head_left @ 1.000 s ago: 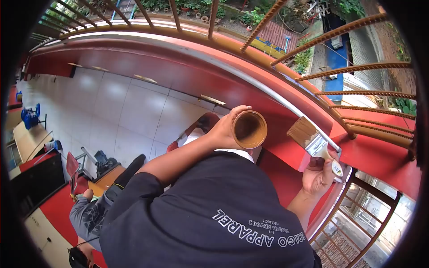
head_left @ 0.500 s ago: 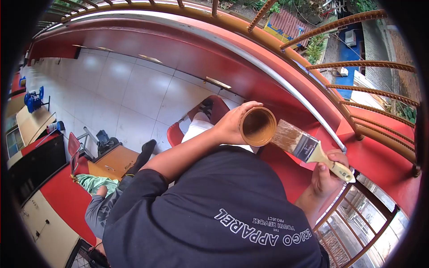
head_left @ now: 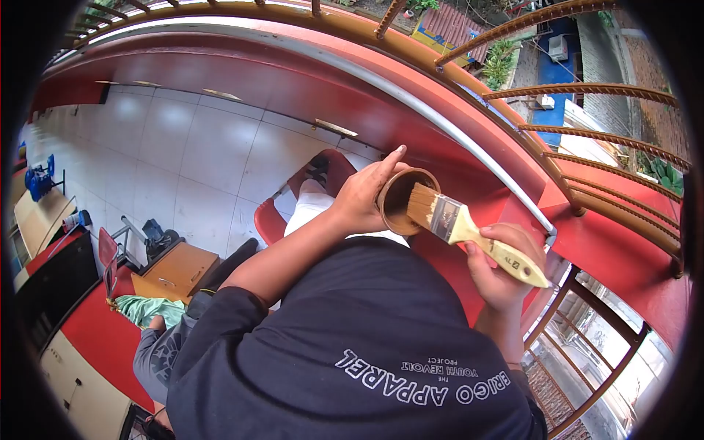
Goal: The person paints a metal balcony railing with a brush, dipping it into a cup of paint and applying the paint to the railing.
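Observation:
My left hand [head_left: 361, 196] is wrapped around a small round cup [head_left: 398, 196], tilted so that its mouth faces right. Brown paint coats the inside of the cup. In my right hand [head_left: 504, 270] is a flat paintbrush [head_left: 463, 224], gripped by its pale wooden handle. The brush's brown-stained bristles reach into the cup's mouth, and their tips are partly hidden by shadow inside. Both hands are in front of my dark shirt [head_left: 352, 308].
Rust-brown railing bars [head_left: 587, 89] and a pale pipe [head_left: 469, 147] curve along the red ledge [head_left: 609, 235]. A red chair [head_left: 270, 220] stands on white tiles [head_left: 220, 150]. At left are a wooden cabinet [head_left: 176, 271], a green cloth [head_left: 150, 309] and another person's patterned grey clothing [head_left: 158, 359].
My right hand has moved the paintbrush left, from beside the cup's rim into its mouth. The cup has turned toward the brush, and the whole view has shifted slightly.

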`<action>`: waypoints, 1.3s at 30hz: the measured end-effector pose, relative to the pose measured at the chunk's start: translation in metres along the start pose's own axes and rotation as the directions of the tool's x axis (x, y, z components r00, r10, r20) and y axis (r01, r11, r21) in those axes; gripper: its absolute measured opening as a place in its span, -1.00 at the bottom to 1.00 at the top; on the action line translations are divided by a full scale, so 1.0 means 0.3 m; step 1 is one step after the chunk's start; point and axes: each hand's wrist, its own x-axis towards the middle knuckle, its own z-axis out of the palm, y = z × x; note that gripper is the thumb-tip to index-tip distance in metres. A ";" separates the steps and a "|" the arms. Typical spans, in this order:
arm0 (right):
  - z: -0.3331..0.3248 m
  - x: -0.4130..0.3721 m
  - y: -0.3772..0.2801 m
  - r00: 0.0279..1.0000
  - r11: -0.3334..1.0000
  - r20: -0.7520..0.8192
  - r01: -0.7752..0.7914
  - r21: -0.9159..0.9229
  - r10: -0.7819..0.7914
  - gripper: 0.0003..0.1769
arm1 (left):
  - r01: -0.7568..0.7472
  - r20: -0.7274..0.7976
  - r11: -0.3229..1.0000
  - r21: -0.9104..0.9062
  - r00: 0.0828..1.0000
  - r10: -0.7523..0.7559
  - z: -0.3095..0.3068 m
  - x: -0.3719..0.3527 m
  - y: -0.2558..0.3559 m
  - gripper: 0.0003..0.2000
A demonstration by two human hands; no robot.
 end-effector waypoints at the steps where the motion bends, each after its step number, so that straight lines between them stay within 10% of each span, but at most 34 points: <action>1: 0.013 0.008 -0.006 1.000 1.000 0.018 0.004 0.006 -0.004 -0.74 | -0.006 0.015 1.000 0.017 1.000 0.006 0.000 -0.001 -0.002 0.27; 24: 0.021 0.009 -0.077 0.989 0.989 -0.017 -0.146 0.022 0.146 -0.80 | -0.070 0.001 0.991 0.114 0.998 0.070 -0.041 0.044 0.075 0.21; 30: -0.007 -0.091 -0.026 0.881 0.842 -0.146 -0.366 0.396 0.451 -0.78 | -0.107 0.009 0.984 0.144 0.994 0.107 -0.040 0.090 0.093 0.13; 39: -0.065 -0.202 0.029 0.699 0.628 -0.343 -0.193 0.754 0.628 -0.74 | -0.089 0.117 0.984 0.151 0.991 0.072 -0.040 0.192 0.169 0.15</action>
